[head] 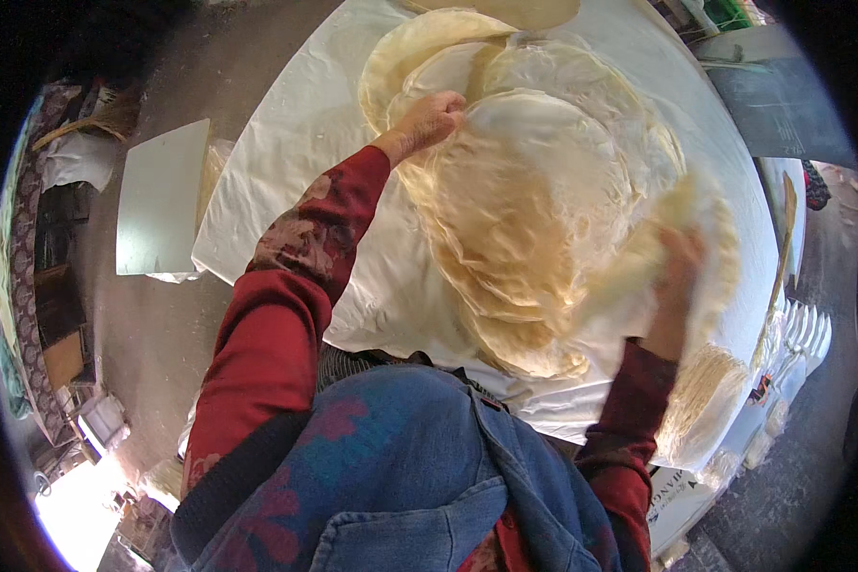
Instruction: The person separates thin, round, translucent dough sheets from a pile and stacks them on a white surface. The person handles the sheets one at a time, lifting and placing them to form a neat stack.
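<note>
Thin, round, cream-coloured sheets lie in an overlapping stack (529,193) on a white cloth-covered table (286,164). My left hand (429,121) is closed at the upper left rim of the topmost sheet and appears to pinch it; the fingertips are partly hidden. On the right, my right hand (676,264) is blurred by motion. It grips a pale, folded, soft piece (633,268) that trails down to the left over the stack's right side. More pale sheet edges show beyond that hand.
A bundle of fine pale strands (708,393) lies at the table's right edge, near a thin stick (783,250). Several white plastic pieces (808,332) stand beyond. Left of the table is a white board (161,200). Another round sheet (500,8) lies at the far edge.
</note>
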The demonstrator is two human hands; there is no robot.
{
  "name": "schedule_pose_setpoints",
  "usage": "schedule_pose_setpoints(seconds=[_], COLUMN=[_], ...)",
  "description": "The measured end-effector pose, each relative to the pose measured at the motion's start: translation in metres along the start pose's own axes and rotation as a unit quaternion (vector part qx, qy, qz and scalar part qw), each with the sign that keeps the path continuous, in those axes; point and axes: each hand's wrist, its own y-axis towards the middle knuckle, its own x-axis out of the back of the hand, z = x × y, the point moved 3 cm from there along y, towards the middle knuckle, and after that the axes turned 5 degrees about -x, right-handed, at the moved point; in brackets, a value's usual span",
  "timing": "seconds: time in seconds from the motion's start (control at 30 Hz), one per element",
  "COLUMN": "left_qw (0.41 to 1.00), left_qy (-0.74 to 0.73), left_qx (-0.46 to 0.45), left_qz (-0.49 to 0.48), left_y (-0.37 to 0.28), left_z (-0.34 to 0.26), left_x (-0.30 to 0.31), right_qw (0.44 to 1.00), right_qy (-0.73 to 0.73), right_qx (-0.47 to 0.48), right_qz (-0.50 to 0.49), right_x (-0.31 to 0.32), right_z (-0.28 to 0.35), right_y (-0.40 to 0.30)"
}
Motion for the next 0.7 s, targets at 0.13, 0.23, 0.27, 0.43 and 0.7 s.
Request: schedule_pose_setpoints(seconds=[0.13, 0.23, 0.27, 0.43, 0.7], left_qw=[0.991, 0.965, 0.951, 0.900, 0.835], left_qy=[-0.079, -0.151, -0.176, -0.315, -0.428], left_qx=[0.031, 0.075, 0.093, 0.116, 0.112], left_qz=[0.104, 0.203, 0.236, 0.279, 0.325], left_y=[0.015, 0.027, 0.030, 0.037, 0.037], left_z=[-0.008, -0.008, -0.007, -0.009, -0.017], left_x=[-0.001, 0.000, -0.001, -0.003, -0.002], right_qw=[0.982, 0.964, 0.958, 0.947, 0.934], right_qy=[0.115, 0.178, 0.201, 0.262, 0.313], right_qx=[-0.094, -0.136, -0.151, -0.152, -0.150], right_qz=[0.115, 0.142, 0.142, 0.109, 0.086], right_x=[-0.151, -0.195, -0.201, -0.209, -0.211], right_z=[-0.066, -0.060, -0.056, -0.047, -0.045], right_y=[0.003, 0.000, 0.001, 0.016, 0.021])
